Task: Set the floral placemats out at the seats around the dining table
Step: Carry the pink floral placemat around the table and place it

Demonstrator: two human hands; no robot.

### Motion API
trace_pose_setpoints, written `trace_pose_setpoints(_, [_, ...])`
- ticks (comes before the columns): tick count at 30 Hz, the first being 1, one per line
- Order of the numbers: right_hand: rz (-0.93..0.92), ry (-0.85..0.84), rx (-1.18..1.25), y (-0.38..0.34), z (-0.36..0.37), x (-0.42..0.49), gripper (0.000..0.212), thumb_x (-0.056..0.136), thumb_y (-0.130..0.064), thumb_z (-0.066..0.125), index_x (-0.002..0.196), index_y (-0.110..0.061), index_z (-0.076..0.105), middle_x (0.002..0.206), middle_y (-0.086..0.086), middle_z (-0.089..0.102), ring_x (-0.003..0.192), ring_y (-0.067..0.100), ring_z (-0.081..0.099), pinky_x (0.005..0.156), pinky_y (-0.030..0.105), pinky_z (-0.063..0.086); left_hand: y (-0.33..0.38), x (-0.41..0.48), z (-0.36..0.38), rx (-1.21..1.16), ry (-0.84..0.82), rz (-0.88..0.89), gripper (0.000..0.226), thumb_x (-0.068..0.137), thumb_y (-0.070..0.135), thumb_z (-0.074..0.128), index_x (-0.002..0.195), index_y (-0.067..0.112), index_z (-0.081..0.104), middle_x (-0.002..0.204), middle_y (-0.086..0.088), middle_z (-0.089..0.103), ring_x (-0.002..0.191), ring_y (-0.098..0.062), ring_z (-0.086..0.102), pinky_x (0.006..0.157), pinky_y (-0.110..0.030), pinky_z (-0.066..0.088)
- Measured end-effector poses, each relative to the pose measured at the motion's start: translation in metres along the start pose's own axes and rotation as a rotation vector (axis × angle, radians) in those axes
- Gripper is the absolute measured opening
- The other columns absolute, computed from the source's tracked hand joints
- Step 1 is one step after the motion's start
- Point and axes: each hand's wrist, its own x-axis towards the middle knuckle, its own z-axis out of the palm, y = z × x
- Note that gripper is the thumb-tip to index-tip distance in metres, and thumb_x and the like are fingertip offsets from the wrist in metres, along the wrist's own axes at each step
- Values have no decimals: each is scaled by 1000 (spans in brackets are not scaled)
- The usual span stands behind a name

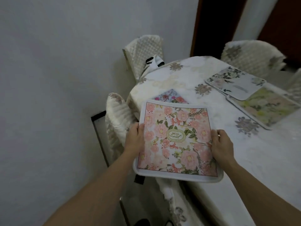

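A pink floral placemat [176, 141] with a white border hangs over the near left edge of the dining table [254, 157]. My left hand [135, 138] grips its left edge and my right hand [222, 145] grips its right edge. Behind it, a mat with small bright flowers [170, 98] lies on the cloth, mostly hidden by the pink one. Two more mats lie at the far right: a pale grey-white one [236, 82] overlapping a yellow-green one [263, 108].
A white cloth with grey flower prints covers the table. Cream quilted chairs stand at the far end [143, 54], the left side [115, 116] and the far right [250, 54]. A grey wall runs along the left; a dark doorway [216, 25] lies beyond.
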Motion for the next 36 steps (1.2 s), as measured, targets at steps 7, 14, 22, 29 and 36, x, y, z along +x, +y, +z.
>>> trace_pose_setpoints(7, [257, 298, 3, 69, -73, -10, 33, 103, -38, 36, 98, -11, 54, 84, 2, 58, 78, 23, 54, 58, 31, 35, 48, 36, 119, 19, -353, 184, 32, 104, 36, 40, 93, 12, 57, 82, -6, 62, 71, -21, 59, 64, -39, 50])
trace_pose_setpoints(14, [466, 548, -41, 116, -130, -37, 35, 102, -39, 37, 98, -10, 56, 86, 5, 60, 79, 23, 56, 61, 32, 38, 88, 38, 218, 26, -676, 352, 37, 103, 32, 45, 71, 15, 37, 62, 2, 34, 55, -13, 34, 53, -29, 28])
trace_pose_setpoints(22, [727, 579, -42, 170, -123, -69, 29, 103, -31, 40, 103, -7, 56, 90, 6, 58, 85, 28, 54, 69, 32, 35, 71, 39, 284, 196, -1029, 312, 42, 99, 22, 55, 64, 17, 32, 59, 2, 27, 53, -15, 28, 53, -30, 20])
trace_pose_setpoints(29, [826, 519, -57, 195, -96, -89, 22, 103, -25, 40, 104, -9, 55, 92, 5, 56, 80, 20, 48, 67, 31, 31, 27, 39, 302, 275, -1102, 186, 34, 97, 21, 58, 67, 11, 46, 59, -2, 38, 51, -14, 34, 52, -29, 28])
trace_pose_setpoints(36, [891, 528, -38, 208, -84, -97, 29, 103, -26, 41, 114, -4, 57, 96, 6, 57, 87, 22, 49, 74, 28, 32, 16, 38, 306, 270, -1092, 131, 24, 95, 23, 62, 92, -1, 66, 80, -11, 64, 70, -23, 57, 68, -33, 46])
